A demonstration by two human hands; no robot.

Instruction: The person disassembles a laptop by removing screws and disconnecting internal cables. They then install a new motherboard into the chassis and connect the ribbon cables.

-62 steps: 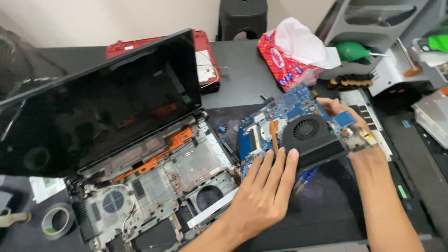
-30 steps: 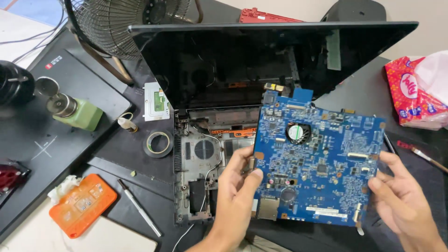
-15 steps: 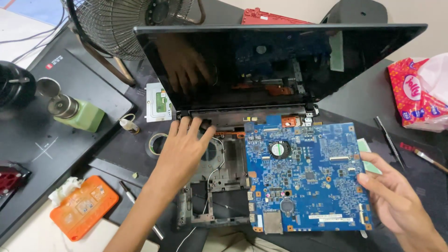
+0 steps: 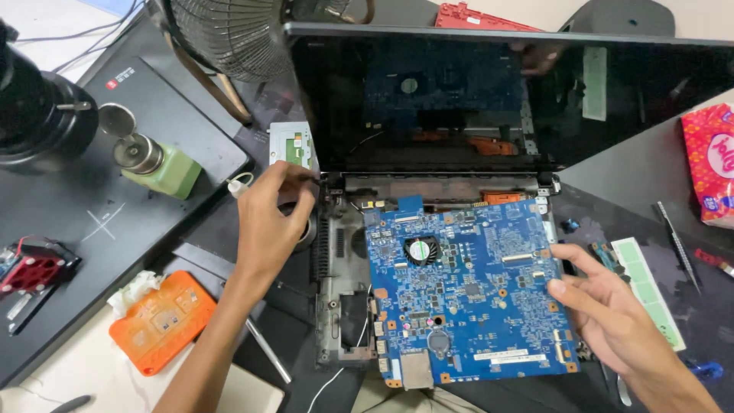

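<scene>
Seating step: my right hand point(image 4: 612, 321), open, steadies the blue motherboard point(image 4: 466, 291) at 3 o'clock; my left hand point(image 4: 267, 222), loosely curled and empty, rests at the laptop base point(image 4: 336, 306) at 9 o'clock; alignment needed next.

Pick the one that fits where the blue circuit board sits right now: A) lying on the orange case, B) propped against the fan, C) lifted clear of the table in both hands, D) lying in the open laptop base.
D: the blue circuit board lies flat in the open laptop base, with the right hand at its right edge and the left hand at the base's upper left corner.
</scene>
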